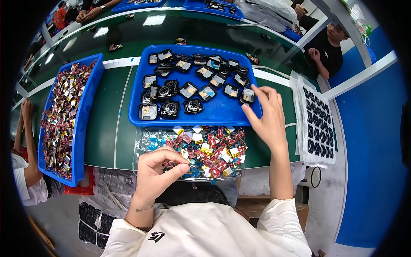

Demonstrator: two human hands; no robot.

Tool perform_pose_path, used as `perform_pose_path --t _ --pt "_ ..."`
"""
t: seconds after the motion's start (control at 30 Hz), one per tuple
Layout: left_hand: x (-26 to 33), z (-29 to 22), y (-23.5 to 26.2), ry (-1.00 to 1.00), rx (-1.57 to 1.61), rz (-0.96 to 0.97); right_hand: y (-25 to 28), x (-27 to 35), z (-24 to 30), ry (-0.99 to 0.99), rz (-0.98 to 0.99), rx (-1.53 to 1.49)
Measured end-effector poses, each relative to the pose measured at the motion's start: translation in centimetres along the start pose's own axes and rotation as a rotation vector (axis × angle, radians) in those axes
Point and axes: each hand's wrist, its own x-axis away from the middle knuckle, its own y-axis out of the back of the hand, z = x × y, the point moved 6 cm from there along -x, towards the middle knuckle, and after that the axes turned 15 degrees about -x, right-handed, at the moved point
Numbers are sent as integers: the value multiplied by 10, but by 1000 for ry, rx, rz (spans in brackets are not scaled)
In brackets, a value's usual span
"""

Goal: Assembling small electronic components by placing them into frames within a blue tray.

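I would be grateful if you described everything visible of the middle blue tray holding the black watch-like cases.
The blue tray is a wide, shallow rectangle with rounded corners and raised walls, apparently smooth plastic. It sits open side up on the green table, just beyond a pile of small circuit boards. Many black watch-like cases lie loosely inside, with bare blue floor between some and along the front. The right hand reaches over its right end; contact with the rim is unclear.

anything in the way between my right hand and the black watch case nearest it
Nothing visible does: the right hand reaches over the rim of the blue tray, right at the black watch case, with no other part between them.
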Motion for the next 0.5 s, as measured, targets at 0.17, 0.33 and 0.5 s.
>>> perform_pose_path --t 0.17,0.33,0.5 --pt "3 0 -1 -17 -46 35 -5 -15 -41 -76 -7 42" --pt "2 -3 0 -46 -81 32 -11 2 -43 -238 -76 -927" --pt "-8 -12 -3 -136 -106 -49 -32 36 27 -465 130 -1289"
